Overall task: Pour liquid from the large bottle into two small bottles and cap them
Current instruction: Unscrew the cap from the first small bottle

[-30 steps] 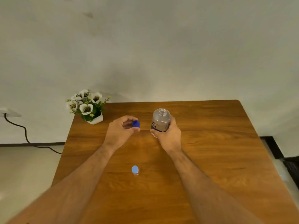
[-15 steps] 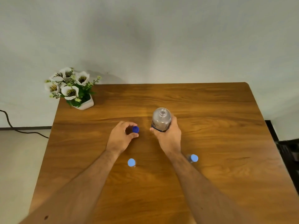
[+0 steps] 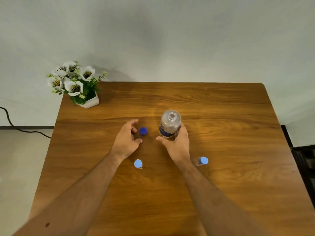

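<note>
Dark cap point(image 3: 143, 130) on table point(image 3: 221, 150); right hand point(image 3: 177, 143) holds large bottle point(image 3: 170, 123).

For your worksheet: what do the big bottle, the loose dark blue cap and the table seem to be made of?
Big bottle: likely clear plastic; see-through wall, printed label. Loose cap: probably plastic; solid, even blue colour. Table: wood or wood-look laminate; brown grain, smooth slight sheen.

The large bottle point(image 3: 170, 124) carries a blue label whose print is illegible.

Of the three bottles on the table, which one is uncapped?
The large bottle in the right hand; both small bottles wear light blue caps.
</note>
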The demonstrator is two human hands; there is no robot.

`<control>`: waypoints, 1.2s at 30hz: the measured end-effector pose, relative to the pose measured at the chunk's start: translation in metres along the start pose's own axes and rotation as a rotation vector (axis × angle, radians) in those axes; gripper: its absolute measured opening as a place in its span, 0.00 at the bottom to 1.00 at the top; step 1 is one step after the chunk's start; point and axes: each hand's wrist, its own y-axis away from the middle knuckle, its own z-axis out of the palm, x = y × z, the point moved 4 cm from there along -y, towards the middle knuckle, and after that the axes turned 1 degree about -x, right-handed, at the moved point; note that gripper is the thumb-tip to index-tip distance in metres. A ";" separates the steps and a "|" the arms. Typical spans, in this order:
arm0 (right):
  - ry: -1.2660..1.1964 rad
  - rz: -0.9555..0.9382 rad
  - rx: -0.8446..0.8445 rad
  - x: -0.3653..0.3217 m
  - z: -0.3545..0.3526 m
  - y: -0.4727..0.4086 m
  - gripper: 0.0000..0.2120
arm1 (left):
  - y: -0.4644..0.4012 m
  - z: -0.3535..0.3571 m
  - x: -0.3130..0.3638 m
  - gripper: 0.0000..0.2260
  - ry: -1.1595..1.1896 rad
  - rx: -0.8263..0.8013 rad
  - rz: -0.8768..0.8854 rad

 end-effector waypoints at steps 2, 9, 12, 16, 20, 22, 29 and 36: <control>-0.001 0.017 0.025 0.007 0.000 0.012 0.43 | 0.008 -0.001 -0.005 0.35 0.042 0.002 -0.007; -0.087 0.082 0.195 0.021 -0.001 0.058 0.29 | 0.036 0.001 -0.017 0.31 0.213 -0.042 -0.058; 0.106 -0.018 -0.027 0.018 0.011 0.073 0.29 | 0.044 0.001 -0.021 0.27 0.318 -0.038 -0.103; 0.132 0.039 -0.402 0.016 0.044 0.090 0.37 | 0.058 -0.004 -0.029 0.26 0.382 0.040 -0.126; 0.107 0.019 -0.416 0.010 0.064 0.095 0.38 | 0.079 -0.009 -0.033 0.27 0.412 0.104 -0.074; 0.124 0.032 -0.392 0.012 0.069 0.097 0.30 | 0.088 -0.012 -0.032 0.26 0.393 0.103 -0.051; 0.042 0.031 -0.288 -0.009 0.053 0.089 0.16 | 0.093 -0.038 0.003 0.22 0.378 0.042 0.044; 0.006 -0.223 -0.266 -0.114 0.019 0.065 0.06 | 0.082 -0.087 0.106 0.20 0.465 0.045 0.263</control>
